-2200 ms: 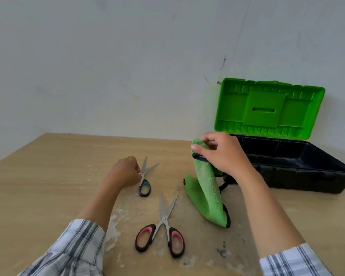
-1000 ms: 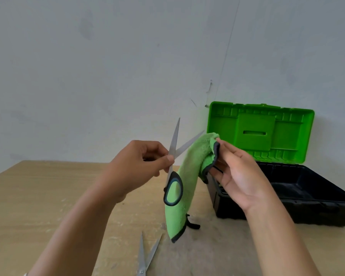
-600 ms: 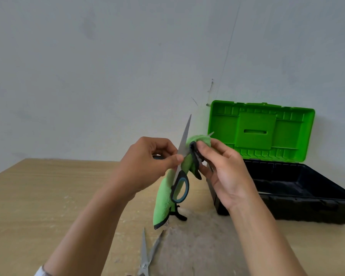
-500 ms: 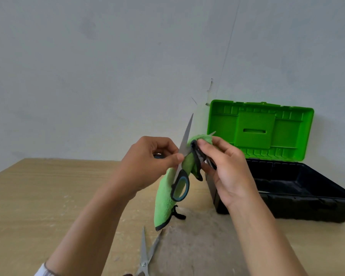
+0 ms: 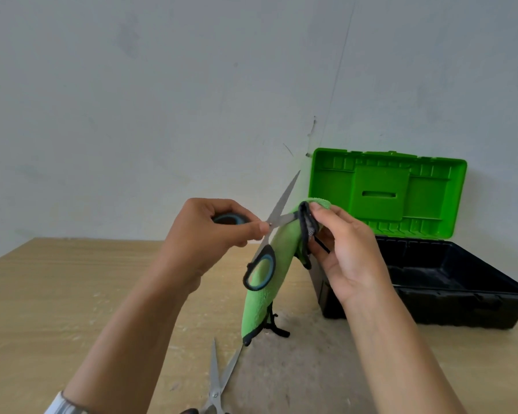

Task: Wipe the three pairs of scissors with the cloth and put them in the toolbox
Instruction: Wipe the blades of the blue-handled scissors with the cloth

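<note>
- Left hand (image 5: 210, 237): it grips one handle loop of the blue-handled scissors (image 5: 281, 201), fingers curled round it, with thumb and forefinger pinching at the pivot. The second loop hangs free just below this hand.
- Right hand (image 5: 350, 252): it pinches the green cloth (image 5: 256, 312) round one blade. The rest of the cloth hangs between the two hands, towards the table (image 5: 57, 294).
- Change: half a second ago the cloth fold sat against the pivot. A bare stretch of blade now shows between the left thumb and the fold, and the free blade leans further towards the right hand.
- Meaning: the fold has probably slid outward, so a wiping stroke is likely under way on the first blade. The free blade appears not yet wiped.
- Toolbox (image 5: 461, 309): it stands open beyond the right hand, lid (image 5: 386, 186) upright. No scissors are visible inside.
- Second pair of scissors (image 5: 217, 380): it lies on the table below the hands, blades apart. A third pair cannot be identified.
</note>
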### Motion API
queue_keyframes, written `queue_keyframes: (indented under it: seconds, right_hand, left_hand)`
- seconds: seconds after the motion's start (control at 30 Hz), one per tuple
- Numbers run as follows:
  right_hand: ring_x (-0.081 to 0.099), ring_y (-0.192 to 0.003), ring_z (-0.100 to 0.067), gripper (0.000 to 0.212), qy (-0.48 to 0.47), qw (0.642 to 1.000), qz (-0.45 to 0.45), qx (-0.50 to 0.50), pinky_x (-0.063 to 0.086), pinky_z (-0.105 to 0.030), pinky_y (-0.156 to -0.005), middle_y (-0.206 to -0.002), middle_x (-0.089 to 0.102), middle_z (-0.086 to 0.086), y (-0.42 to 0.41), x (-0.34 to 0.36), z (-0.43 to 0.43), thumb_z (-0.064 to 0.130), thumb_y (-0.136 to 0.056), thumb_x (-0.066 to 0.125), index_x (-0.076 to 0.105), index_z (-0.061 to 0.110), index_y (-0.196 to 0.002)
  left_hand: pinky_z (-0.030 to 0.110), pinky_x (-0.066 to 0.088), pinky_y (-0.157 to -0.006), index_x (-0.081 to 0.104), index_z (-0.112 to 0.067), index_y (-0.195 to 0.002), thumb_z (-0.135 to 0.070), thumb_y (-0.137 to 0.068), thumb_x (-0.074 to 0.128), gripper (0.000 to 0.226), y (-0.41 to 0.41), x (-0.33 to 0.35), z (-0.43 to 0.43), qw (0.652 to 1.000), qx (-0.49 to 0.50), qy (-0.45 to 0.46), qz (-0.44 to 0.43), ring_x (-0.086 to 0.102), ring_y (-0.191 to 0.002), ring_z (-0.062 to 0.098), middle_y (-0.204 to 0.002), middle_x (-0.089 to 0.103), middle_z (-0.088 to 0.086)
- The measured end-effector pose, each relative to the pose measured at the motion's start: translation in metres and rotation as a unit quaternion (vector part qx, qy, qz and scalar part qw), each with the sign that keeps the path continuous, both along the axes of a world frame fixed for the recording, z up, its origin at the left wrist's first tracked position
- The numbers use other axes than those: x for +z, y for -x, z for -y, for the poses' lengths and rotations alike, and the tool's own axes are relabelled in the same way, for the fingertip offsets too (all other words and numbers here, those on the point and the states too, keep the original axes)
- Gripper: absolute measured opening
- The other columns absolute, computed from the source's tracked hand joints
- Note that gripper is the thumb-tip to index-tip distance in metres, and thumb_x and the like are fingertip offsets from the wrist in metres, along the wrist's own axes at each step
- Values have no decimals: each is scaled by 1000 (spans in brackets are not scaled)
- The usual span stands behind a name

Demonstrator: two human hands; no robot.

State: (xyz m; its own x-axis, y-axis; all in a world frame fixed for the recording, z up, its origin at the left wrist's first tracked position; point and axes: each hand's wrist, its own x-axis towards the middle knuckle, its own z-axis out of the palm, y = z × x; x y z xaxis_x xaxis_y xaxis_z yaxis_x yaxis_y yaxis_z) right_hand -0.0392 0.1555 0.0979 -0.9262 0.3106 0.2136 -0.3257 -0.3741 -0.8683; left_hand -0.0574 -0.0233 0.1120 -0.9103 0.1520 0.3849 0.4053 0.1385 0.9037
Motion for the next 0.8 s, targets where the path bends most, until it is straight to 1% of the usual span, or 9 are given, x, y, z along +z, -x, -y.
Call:
queue_keyframes:
  seconds: [0.1,0.17,0.2,0.27,0.37,0.47,0.57,0.67,0.8]
  right_hand:
    - [62,-80,-18,22,38,999,-3,-1,55,-24,-58,-80,68,-5,1,1,3,8,-93,66,63,17,-73]
    - [63,-80,-17,21,71,997,-8,1,56,-22,-59,-80,68,-4,1,2,4,8,-93,66,63,18,-74]
    - [63,-79,-16,20,84,996,-10,1,57,-22,-59,-80,69,-3,1,3,4,8,-93,66,64,17,-75]
    - [64,-79,-15,18,93,996,-11,2,57,-21,-60,-81,69,-2,1,3,4,9,-93,65,64,17,-77]
    - [64,-80,-15,17,85,996,-8,11,57,-21,-61,-81,69,-2,1,2,5,9,-93,65,64,18,-78]
    - [64,-74,-14,27,48,998,-2,33,56,-21,-59,-78,70,-2,-2,3,1,8,-91,66,60,19,-68]
    - [65,-67,-14,34,-18,999,6,48,56,-24,-57,-76,70,-4,-6,6,-6,8,-90,67,59,20,-59]
    - [64,-63,-13,27,-68,997,12,47,54,-22,-56,-72,68,-2,-9,9,-10,6,-91,65,62,17,-66]
    - [63,-62,-10,10,-146,989,8,35,51,-19,-51,-71,68,0,-12,12,-15,6,-90,67,65,11,-82]
  left_hand:
    - [22,46,-60,74,-9,-79,-17,-66,86,20,3,-1,-1,993,-9,-95,70,59,-58,5,-62,66,-4]
    - [26,52,-66,70,-10,-88,-11,-69,84,24,4,-1,-3,976,-39,-171,126,63,-66,10,-72,70,0]
    - [28,55,-71,70,-10,-92,-10,-70,83,26,3,-2,-5,970,-48,-190,143,65,-70,12,-78,72,1]
    - [29,58,-73,72,-8,-92,-8,-72,81,22,1,-3,-10,969,-61,-188,149,67,-75,14,-82,74,2]
    - [27,59,-68,75,-5,-92,-5,-71,80,21,-1,-3,-14,964,-66,-207,151,70,-75,17,-78,73,5]
    - [29,60,-68,74,-7,-84,-2,-73,77,13,-2,-1,-12,957,-59,-241,146,73,-76,20,-76,73,7]
    - [30,60,-68,72,-4,-80,2,-76,74,8,-2,1,-11,951,-58,-277,124,73,-72,21,-72,72,10]
    - [27,58,-65,71,-3,-83,2,-78,73,7,-1,2,-11,946,-57,-297,116,71,-68,19,-71,71,9]
    - [20,54,-60,70,-2,-86,2,-79,72,8,4,5,-7,940,-45,-319,109,68,-68,18,-70,69,8]
